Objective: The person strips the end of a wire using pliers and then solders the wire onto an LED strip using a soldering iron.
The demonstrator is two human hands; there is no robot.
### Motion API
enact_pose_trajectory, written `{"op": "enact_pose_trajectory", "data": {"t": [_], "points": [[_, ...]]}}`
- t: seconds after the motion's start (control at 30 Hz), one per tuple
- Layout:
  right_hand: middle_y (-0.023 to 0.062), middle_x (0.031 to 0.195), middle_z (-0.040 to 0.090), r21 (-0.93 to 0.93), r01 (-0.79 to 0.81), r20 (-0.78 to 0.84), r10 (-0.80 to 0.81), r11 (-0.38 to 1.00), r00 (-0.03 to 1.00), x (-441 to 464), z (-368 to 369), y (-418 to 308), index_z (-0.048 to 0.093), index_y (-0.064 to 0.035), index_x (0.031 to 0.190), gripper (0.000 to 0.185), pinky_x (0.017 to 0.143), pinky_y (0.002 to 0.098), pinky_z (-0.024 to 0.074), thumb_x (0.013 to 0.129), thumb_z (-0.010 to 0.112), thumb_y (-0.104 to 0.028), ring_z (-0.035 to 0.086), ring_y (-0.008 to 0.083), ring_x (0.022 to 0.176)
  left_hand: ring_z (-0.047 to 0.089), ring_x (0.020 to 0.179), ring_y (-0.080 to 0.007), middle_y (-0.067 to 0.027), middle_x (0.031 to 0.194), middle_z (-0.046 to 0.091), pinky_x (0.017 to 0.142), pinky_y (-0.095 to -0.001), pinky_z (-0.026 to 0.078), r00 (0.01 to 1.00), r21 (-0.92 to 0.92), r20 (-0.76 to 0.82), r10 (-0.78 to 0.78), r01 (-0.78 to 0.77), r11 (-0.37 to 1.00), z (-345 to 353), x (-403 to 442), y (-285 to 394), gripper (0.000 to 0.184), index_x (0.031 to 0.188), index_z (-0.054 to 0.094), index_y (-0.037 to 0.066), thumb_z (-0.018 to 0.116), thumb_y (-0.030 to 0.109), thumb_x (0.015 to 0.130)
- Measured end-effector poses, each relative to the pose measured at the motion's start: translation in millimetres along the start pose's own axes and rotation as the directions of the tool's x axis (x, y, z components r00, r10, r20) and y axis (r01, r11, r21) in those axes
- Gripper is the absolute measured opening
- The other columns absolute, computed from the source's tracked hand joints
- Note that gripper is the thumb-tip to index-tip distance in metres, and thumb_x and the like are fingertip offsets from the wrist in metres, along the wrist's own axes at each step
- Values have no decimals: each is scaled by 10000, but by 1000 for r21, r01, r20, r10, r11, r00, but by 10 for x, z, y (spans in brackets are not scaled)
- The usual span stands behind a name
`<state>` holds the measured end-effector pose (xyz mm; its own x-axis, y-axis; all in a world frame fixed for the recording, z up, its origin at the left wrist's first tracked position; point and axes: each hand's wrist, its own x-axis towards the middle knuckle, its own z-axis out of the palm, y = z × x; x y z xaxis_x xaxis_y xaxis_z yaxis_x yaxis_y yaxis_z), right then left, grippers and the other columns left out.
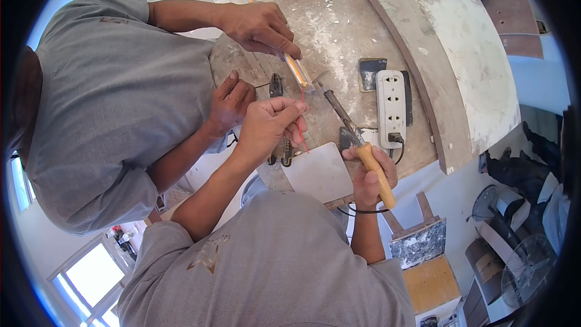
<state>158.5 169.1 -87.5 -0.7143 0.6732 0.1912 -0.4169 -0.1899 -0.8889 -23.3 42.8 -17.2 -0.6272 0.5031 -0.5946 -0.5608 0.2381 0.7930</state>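
Across the dusty worktop [333, 36], the head view shows the person's two hands well apart. The left hand [275, 122] pinches a thin red wire [304, 140] between thumb and fingers; the wire runs up to the near end of a narrow orange-and-clear strip [296, 71]. The right hand [372, 172] is wrapped around the wooden handle of a soldering iron [346, 118], whose tip points up and left, just beside that end of the strip; whether they touch, I cannot tell. A co-worker's hand [260, 28] rests on the strip from above, and their other hand [232, 102] is near the pliers [276, 85], which lie partly behind the left hand. A pale sheet [318, 172] lies at the near edge. To the right sits a white power strip [391, 104] with a black plug [395, 137] in its near end.
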Motion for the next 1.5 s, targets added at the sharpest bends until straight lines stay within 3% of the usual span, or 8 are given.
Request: {"op": "enact_pose_trajectory", "data": {"t": [0.2, 0.83, 1.03, 1.5], "points": [[261, 997, 664, -32, -70, 21, 70, 997, 997, -21, 0, 26, 536, 41, 1227, 420, 849, 406, 535, 933, 576, -255, 683, 316, 902, 638, 576, -127, -102, 770, 656, 536, -231, 535, 1000, -40, 19, 5, -4, 999, -7, -21, 1, 241, 972, 623, -62, 579, 175, 966], [241, 963, 683, -151, -90, 43, 98, 984, 994, -1, 57, 36, 549, 56, 1203, 389, 821, 372, 544, 931, 551, -221, 690, 285, 883, 639, 563, -112, -96, 767, 665, 524, -209, 530, 1000, -28, 23, 15, -14, 999, -1, -22, -29, 259, 1011, 617, -51, 560, 200, 983], [250, 974, 667, 5, -158, -14, 158, 988, 987, -39, 68, 115, 511, 65, 1224, 418, 820, 412, 547, 952, 525, -253, 685, 307, 861, 645, 572, -118, -105, 773, 667, 533, -216, 538, 999, -23, 29, 17, -17, 1000, 9, -19, -21, 261, 1011, 619, -57, 559, 195, 983], [266, 988, 657, 61, -185, -27, 187, 981, 982, -41, 76, 131, 492, 72, 1237, 444, 817, 444, 549, 965, 514, -278, 682, 329, 857, 654, 595, -125, -113, 786, 671, 538, -224, 545, 999, -31, 27, 18, -17, 999, 15, -13, -36, 253, 994, 629, -49, 567, 196, 981]]}}
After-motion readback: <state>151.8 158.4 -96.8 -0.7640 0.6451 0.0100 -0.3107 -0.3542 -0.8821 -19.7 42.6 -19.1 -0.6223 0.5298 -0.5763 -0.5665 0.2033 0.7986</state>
